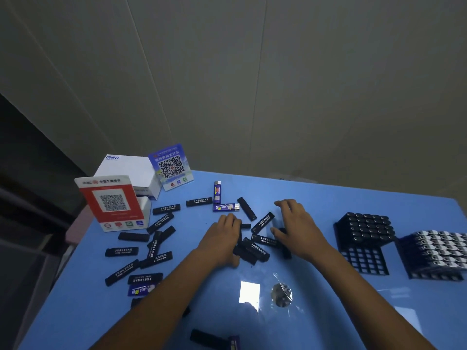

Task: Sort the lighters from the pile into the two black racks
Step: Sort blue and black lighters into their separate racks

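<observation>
Black lighters with white print lie scattered in a pile (255, 248) on the blue table (328, 205). My left hand (222, 239) lies palm down on the pile, its fingers and thumb curled round a few black lighters. My right hand (297, 227) hovers palm down over the pile's right side with fingers spread and relaxed, its thumb touching a black lighter (263, 222). Three blue lighters (225, 207) lie among the black ones. At the right, a black rack (364, 261) holds black lighters in its far rows. A second rack (433, 275) beside it holds blue lighters with silver tops.
Two QR-code stands, one red (111, 202) and one blue (171, 166), and a white box (126, 168) stand at the table's far left. A crumpled clear wrapper (281, 294) lies near the front. More lighters (212, 339) lie at the near edge. A grey wall rises behind.
</observation>
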A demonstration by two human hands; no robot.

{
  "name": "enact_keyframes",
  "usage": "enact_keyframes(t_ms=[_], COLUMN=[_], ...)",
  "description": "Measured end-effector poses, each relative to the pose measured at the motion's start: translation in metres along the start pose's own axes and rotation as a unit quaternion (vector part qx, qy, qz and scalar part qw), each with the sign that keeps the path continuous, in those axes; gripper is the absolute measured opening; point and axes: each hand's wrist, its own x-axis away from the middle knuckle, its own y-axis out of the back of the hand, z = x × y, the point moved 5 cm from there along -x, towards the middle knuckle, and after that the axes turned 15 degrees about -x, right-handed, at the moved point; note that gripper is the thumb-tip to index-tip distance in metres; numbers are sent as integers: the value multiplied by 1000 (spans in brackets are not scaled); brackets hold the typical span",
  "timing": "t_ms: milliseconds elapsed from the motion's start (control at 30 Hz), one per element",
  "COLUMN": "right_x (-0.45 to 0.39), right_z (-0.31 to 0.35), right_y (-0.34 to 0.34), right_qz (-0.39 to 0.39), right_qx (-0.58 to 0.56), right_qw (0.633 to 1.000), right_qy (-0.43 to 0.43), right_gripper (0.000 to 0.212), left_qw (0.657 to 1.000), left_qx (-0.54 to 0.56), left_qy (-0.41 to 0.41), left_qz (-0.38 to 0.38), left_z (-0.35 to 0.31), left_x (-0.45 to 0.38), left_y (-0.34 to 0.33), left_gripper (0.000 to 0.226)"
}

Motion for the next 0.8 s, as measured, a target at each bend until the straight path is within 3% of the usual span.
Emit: enact_keyframes(t_ms=[133, 400, 800], right_x=[3, 9, 12], right_z=[1, 5, 3], right_y=[1, -3, 6], right_qz=[0, 4, 7], right_qx=[3, 10, 9], right_qw=[1000, 1000, 1000], right_qy=[1, 6, -2], right_gripper=[61, 55, 58], left_qw=[1000, 994, 979], left_qx=[24, 95, 169], left_qy=[10, 57, 107], left_qz=[-10, -25, -41], left_z=[1, 1, 4], left_x=[4, 20, 21], left_y=[-5, -14, -8], left_gripper=[70, 55, 52])
